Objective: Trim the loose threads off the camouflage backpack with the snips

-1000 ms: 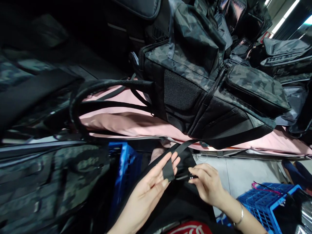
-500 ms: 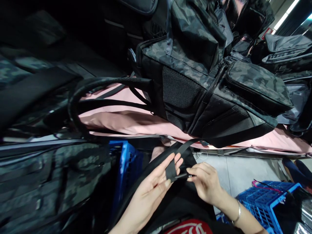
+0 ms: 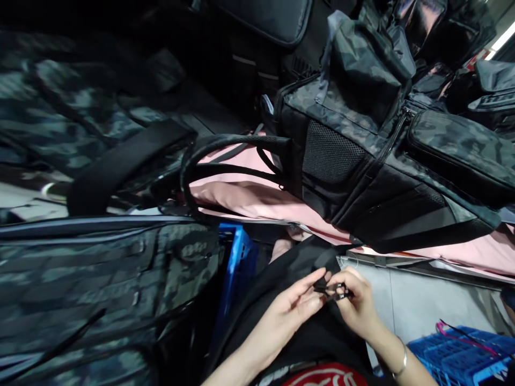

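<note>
hands meet low in my view, just under the bench edge. my left hand (image 3: 295, 308) is curled, thumb and forefinger pressed together on the end of a black strap (image 3: 322, 282), the other fingers loosely bent beneath it. my right hand (image 3: 356, 305) is closed too, pinching a small dark metal tool (image 3: 337, 292), which looks like snips though i cannot tell for sure, its tip touching the strap right where the left fingers grip. a bracelet (image 3: 400, 364) sits on the right wrist. the strap runs up from my hands toward the camouflage backpack (image 3: 382, 161) lying on its side on the pink cloth (image 3: 257, 198) of the bench, shoulder straps looping out to the left. more dark bags are piled behind and to my left. a blue crate (image 3: 235, 268) stands by my left forearm, another blue crate (image 3: 462, 354) on the floor at lower right.
</note>
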Demonstrator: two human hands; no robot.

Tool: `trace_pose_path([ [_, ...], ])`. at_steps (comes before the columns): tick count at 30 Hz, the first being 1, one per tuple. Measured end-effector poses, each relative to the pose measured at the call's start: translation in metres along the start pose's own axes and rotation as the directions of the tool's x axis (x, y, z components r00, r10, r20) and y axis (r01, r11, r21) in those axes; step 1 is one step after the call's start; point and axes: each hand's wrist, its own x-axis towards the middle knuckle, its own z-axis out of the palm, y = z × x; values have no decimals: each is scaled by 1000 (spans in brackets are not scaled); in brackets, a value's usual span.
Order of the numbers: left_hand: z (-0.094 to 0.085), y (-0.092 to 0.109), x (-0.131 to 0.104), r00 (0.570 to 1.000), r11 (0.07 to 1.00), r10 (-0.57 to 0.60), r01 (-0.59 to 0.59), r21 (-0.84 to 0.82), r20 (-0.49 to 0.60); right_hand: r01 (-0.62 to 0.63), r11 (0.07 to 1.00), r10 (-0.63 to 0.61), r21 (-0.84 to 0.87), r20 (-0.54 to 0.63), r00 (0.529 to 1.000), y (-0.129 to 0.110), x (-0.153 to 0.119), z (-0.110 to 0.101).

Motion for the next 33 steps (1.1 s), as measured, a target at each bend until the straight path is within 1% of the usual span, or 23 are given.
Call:
trace_pose_path([
  [1, 0, -1, 0, 999, 989, 41, -37, 146, -23, -62, 998, 62, 21, 7, 998, -1, 2, 0],
  [3, 0, -2, 0, 991, 919, 122, -95, 383, -47, -158, 986, 156, 57, 34, 987, -3, 5, 2],
  [4, 1, -2, 1, 987, 890, 148, -109, 444, -54, -189, 979, 187, 74, 42, 982, -4, 5, 3],
  [5, 1, -2, 1, 984, 877, 164, -114, 466, -68, -213, 973, 210, 92, 35, 977, -4, 5, 4],
  [7, 1, -1, 2, 982, 901, 155, -96, 422, -108, -242, 962, 245, 125, -6, 970, -4, 2, 5],
  [9, 0, 2, 2, 977, 954, 129, -75, 289, -170, -238, 963, 245, 128, -39, 969, -3, -1, 7],
  [11, -1, 4, 2, 969, 986, 98, -63, 157, -225, -185, 980, 189, 71, -56, 980, -1, -4, 8],
  [13, -3, 6, 2, 964, 992, 87, -60, 110, -252, -100, 995, 99, -20, -67, 993, 1, -6, 8],
  [15, -5, 6, 2, 966, 988, 91, -57, 143, -243, -14, 996, 8, -91, -70, 998, 2, -7, 9],
  [17, -6, 5, 3, 968, 980, 102, -58, 193, -228, 49, 990, -58, -132, -67, 996, 3, -5, 9],
  [20, -6, 3, 4, 971, 962, 115, -57, 266, -208, 86, 980, -97, -179, -53, 994, 1, -1, 8],
  [23, -7, 2, 4, 968, 941, 143, -69, 332, -205, 87, 976, -94, -199, -28, 995, -1, 2, 6],
  [28, -8, 2, 3, 965, 909, 173, -79, 410, -197, 82, 981, -85, -176, -11, 996, -2, 2, 5],
  [33, -10, 0, 6, 972, 902, 153, -65, 427, -176, -3, 990, -1, -140, -32, 999, -2, 0, 2],
])
